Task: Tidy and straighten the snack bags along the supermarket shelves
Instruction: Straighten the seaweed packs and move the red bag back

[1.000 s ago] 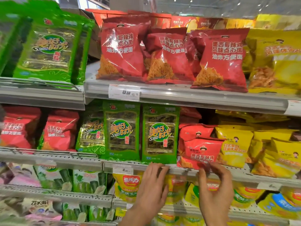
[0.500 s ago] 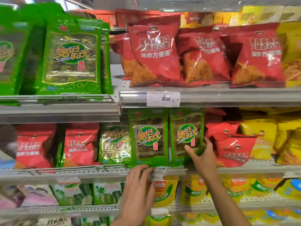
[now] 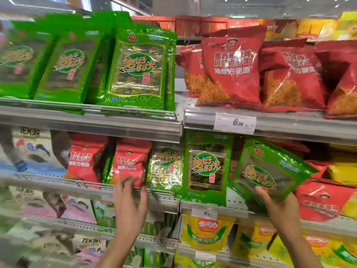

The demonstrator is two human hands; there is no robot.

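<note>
Pulling a stray seaweed pack from the middle shelf

The right hand grips a tilted green foil seaweed packet by its lower edge, lifted off the grey metal shelf rail; the left hand reaches open-fingered toward a red noodle-snack bag. Next it likely needs re-seating upright beside its match. Left side is motion-blurred.

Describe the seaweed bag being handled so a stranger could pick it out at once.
Find the white price tag on the upper shelf edge. Below and to its right, on the middle shelf, is a green seaweed bag. Unlike the upright green bag beside it, it is tilted and held by the right hand.
</note>
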